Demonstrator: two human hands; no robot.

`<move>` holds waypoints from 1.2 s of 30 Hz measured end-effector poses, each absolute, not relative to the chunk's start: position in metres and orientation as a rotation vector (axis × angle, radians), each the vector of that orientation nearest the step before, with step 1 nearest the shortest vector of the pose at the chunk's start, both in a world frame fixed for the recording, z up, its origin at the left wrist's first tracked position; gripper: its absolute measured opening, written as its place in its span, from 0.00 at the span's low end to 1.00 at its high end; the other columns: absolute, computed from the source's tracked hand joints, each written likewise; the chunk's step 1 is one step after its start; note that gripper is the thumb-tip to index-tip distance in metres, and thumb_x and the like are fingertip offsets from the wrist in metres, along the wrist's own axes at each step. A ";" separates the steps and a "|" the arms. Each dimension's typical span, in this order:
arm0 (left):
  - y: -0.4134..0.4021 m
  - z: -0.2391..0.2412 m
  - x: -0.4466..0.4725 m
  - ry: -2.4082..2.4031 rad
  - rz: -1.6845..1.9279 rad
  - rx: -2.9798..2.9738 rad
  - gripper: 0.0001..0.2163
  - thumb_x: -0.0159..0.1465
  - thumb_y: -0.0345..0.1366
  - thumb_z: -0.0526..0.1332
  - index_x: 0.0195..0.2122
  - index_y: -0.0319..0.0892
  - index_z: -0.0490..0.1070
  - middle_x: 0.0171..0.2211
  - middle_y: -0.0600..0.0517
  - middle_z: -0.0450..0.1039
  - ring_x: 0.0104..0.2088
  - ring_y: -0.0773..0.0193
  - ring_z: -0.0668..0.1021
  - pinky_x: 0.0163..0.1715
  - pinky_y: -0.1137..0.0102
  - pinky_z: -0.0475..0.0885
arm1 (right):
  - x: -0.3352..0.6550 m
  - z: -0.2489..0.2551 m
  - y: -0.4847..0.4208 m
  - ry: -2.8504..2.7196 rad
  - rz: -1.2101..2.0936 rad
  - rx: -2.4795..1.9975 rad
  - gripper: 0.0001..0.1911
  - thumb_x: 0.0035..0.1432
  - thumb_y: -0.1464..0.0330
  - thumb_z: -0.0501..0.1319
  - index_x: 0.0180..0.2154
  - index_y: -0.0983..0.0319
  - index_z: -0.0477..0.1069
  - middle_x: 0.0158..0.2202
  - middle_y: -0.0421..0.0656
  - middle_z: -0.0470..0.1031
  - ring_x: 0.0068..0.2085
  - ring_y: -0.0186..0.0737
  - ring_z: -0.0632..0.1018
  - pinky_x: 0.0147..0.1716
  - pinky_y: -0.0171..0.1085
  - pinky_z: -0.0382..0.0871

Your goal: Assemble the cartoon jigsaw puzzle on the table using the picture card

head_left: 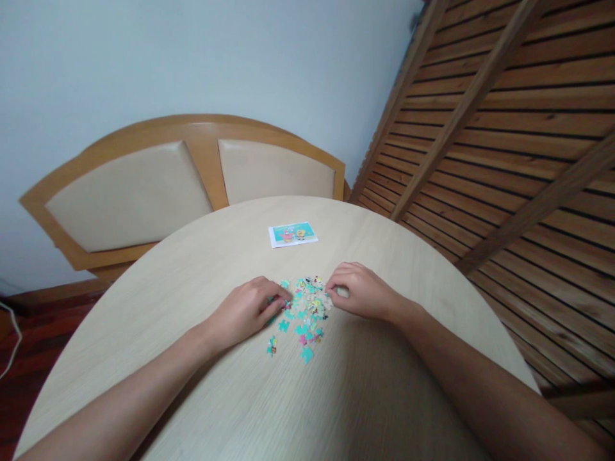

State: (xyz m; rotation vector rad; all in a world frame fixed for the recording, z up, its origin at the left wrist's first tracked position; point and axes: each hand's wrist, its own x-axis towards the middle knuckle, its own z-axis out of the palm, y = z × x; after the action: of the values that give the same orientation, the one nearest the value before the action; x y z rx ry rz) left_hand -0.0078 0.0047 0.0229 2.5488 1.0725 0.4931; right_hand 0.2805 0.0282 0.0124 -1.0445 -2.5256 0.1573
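Loose jigsaw puzzle pieces (302, 314), mostly teal with bits of pink, yellow and white, lie in a small heap between my hands. At the heap's left edge, my left hand (250, 306) is curled, its fingertips down among the pieces; what they hold, if anything, is hidden. My right hand (358, 289) pinches thumb and forefinger together at the heap's right edge, on what looks like a small puzzle piece. A few pieces lie apart nearer me, among them a multicoloured piece (271, 346) and a teal piece (307, 355).
Beyond the heap, a picture card (294, 234) with a pink and a yellow cartoon figure lies on the round wooden table (216, 410). A padded wooden headboard (199, 121) stands behind the table. Wooden slats (528, 160) rise at the right.
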 end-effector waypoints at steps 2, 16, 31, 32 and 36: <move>0.005 0.022 -0.006 0.978 0.484 2.578 0.10 0.73 0.35 0.55 0.45 0.44 0.77 0.42 0.49 0.80 0.44 0.58 0.79 0.47 0.61 0.74 | 0.280 0.011 0.028 -2.527 0.170 -1.030 0.07 0.59 0.74 0.62 0.32 0.60 0.78 0.31 0.41 0.81 0.37 0.40 0.79 0.42 0.39 0.66; -0.012 0.029 0.009 0.541 0.439 2.535 0.08 0.74 0.37 0.58 0.42 0.44 0.78 0.39 0.51 0.81 0.42 0.62 0.79 0.48 0.66 0.70 | 0.280 0.006 0.032 -2.509 0.169 -1.004 0.11 0.67 0.68 0.59 0.48 0.60 0.78 0.45 0.47 0.80 0.47 0.44 0.77 0.48 0.42 0.68; -0.010 0.008 0.009 0.863 0.377 2.782 0.21 0.75 0.43 0.52 0.67 0.44 0.61 0.65 0.42 0.64 0.65 0.48 0.66 0.64 0.49 0.62 | 0.281 0.003 0.035 -2.421 0.154 -1.196 0.08 0.66 0.69 0.62 0.44 0.59 0.80 0.42 0.45 0.82 0.45 0.45 0.78 0.48 0.43 0.69; -0.010 0.008 0.009 0.874 0.385 2.776 0.21 0.75 0.43 0.53 0.66 0.44 0.62 0.64 0.42 0.65 0.64 0.48 0.67 0.64 0.49 0.63 | 0.281 0.003 0.035 -2.413 0.148 -1.200 0.08 0.66 0.69 0.62 0.44 0.59 0.80 0.42 0.45 0.81 0.46 0.45 0.77 0.48 0.43 0.69; -0.009 0.010 0.009 0.850 0.442 2.748 0.18 0.75 0.42 0.54 0.63 0.44 0.65 0.59 0.42 0.69 0.61 0.50 0.70 0.62 0.52 0.65 | 0.278 0.005 0.031 -2.448 0.163 -1.059 0.11 0.69 0.67 0.60 0.48 0.59 0.79 0.46 0.47 0.79 0.49 0.44 0.76 0.51 0.45 0.68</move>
State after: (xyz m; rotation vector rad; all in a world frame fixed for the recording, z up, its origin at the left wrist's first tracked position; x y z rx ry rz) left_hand 0.0093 -0.0091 0.0101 2.7480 0.8499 0.4416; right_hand 0.2782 0.0307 0.0055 -1.0588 -2.4484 0.1634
